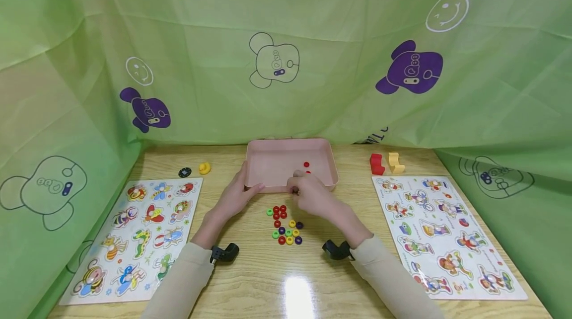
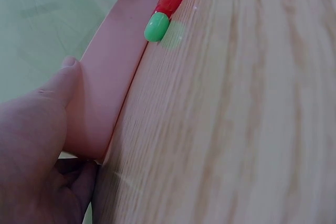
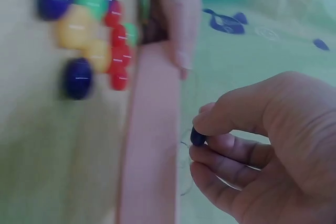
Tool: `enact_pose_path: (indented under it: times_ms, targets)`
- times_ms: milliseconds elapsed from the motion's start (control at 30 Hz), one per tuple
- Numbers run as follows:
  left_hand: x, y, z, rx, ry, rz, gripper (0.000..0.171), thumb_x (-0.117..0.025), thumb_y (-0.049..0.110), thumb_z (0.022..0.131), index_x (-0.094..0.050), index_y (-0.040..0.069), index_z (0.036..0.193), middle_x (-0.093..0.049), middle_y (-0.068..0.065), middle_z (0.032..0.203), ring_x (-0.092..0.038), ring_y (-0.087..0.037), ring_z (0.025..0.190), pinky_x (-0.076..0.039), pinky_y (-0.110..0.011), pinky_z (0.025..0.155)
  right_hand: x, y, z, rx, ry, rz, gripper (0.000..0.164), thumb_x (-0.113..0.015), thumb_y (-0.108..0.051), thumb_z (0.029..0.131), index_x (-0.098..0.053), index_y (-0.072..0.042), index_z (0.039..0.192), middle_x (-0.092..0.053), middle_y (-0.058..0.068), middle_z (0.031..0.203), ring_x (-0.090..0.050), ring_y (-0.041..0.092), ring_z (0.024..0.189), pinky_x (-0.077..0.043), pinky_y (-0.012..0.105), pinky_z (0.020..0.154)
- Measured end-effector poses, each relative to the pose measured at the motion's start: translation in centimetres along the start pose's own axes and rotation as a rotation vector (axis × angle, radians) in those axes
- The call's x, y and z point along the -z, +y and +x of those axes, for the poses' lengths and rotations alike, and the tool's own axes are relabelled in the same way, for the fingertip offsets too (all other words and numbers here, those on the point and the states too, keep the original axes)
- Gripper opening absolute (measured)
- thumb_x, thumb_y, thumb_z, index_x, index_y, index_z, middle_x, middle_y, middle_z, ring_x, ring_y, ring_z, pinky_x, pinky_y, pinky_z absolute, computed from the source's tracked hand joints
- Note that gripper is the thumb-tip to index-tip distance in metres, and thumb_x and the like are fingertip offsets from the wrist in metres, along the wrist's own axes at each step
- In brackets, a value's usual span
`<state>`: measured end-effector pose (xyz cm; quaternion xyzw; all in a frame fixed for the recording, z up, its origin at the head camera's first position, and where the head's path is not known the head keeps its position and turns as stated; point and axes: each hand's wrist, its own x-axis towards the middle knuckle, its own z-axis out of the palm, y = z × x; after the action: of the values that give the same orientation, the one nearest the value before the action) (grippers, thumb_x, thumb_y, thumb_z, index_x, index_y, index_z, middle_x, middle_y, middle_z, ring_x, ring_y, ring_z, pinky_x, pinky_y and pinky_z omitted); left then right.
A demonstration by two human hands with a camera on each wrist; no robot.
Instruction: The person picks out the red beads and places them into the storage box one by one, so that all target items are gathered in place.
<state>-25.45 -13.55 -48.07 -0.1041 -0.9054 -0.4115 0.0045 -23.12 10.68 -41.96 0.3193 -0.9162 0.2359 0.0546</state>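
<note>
At the near left corner of a pink tray [image 1: 270, 166], my left hand [image 1: 233, 198] grips the wall, its thumb on the front rim and fingers around the side. My right hand [image 1: 311, 194] is over the tray's front edge. Between thumb and fingertips it pinches a small dark purple ring bead [image 3: 197, 137]. Inside the tray lie red ring beads [image 1: 306, 164], one partly hidden by the right hand. On the table in front of the tray is a cluster of red, green, yellow and purple ring beads [image 1: 289, 233].
Puzzle boards lie left [image 1: 149, 195] and right [image 1: 420, 254]. Behind the left one are a black disc [image 1: 184, 172] and a yellow duck [image 1: 204, 168]. Red [image 1: 377, 164] and yellow [image 1: 395, 163] blocks stand back right. A green curtain [image 1: 214, 100] hangs behind the wooden table [image 1: 250, 279].
</note>
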Motion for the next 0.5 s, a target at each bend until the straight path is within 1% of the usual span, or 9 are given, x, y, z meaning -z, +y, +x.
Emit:
enact_pose_path:
  times_ms: [67,167,233,300,400,500]
  targets:
    - [0.1,0.0,0.0,-0.004,0.002,-0.006,0.090,-0.053,0.051,0.089,0.010,0.028,0.148,-0.010,-0.005,0.157,-0.024,-0.024,0.141,-0.026,-0.046,0.113,0.3,0.2,0.8,-0.027,0.036,0.004,0.012,-0.066,0.001,0.075,-0.067,-0.011,0.077,-0.052,-0.003,0.076,-0.044,0.010,0.071,-0.041,0.022,0.061]
    - [0.1,-0.1,0.1,-0.008,0.007,-0.008,0.090,-0.053,0.051,0.088,0.010,0.028,0.148,-0.010,-0.005,0.157,-0.024,-0.024,0.141,-0.027,-0.046,0.113,0.4,0.9,2.1,-0.091,0.061,0.029,0.007,-0.068,-0.004,0.076,-0.067,-0.011,0.078,-0.052,-0.001,0.079,-0.046,0.011,0.072,-0.042,0.023,0.063]
    - [0.1,-0.1,0.1,-0.018,0.011,-0.005,0.090,-0.054,0.050,0.089,0.010,0.028,0.148,-0.011,-0.006,0.157,-0.025,-0.025,0.141,-0.027,-0.046,0.112,0.1,1.7,2.9,-0.135,0.066,0.054,0.004,-0.070,-0.007,0.076,-0.067,-0.009,0.078,-0.052,0.001,0.080,-0.046,0.012,0.073,-0.043,0.024,0.064]
    - [0.0,-0.2,0.1,-0.034,0.010,-0.002,0.089,-0.053,0.050,0.089,0.009,0.027,0.148,-0.011,-0.006,0.157,-0.025,-0.025,0.141,-0.027,-0.046,0.112,-0.4,2.5,3.4,-0.165,0.063,0.083,0.004,-0.071,-0.008,0.076,-0.067,-0.007,0.076,-0.052,0.002,0.080,-0.046,0.014,0.072,-0.042,0.025,0.064]
    - [-0.1,-0.3,0.2,-0.043,0.003,-0.002,0.089,-0.053,0.050,0.089,0.009,0.027,0.148,-0.011,-0.004,0.157,-0.025,-0.024,0.141,-0.026,-0.045,0.113,-1.0,3.7,3.8,-0.194,0.050,0.106,0.003,-0.069,-0.005,0.075,-0.067,-0.007,0.074,-0.053,0.001,0.078,-0.047,0.014,0.072,-0.042,0.025,0.063]
    - [0.0,-0.2,0.1,-0.035,0.002,0.006,0.089,-0.053,0.050,0.089,0.009,0.028,0.148,-0.011,-0.005,0.157,-0.026,-0.026,0.140,-0.027,-0.046,0.112,-1.3,4.2,3.9,-0.201,0.036,0.121,0.006,-0.066,-0.002,0.074,-0.067,-0.008,0.074,-0.055,0.000,0.076,-0.050,0.014,0.071,-0.043,0.025,0.064]
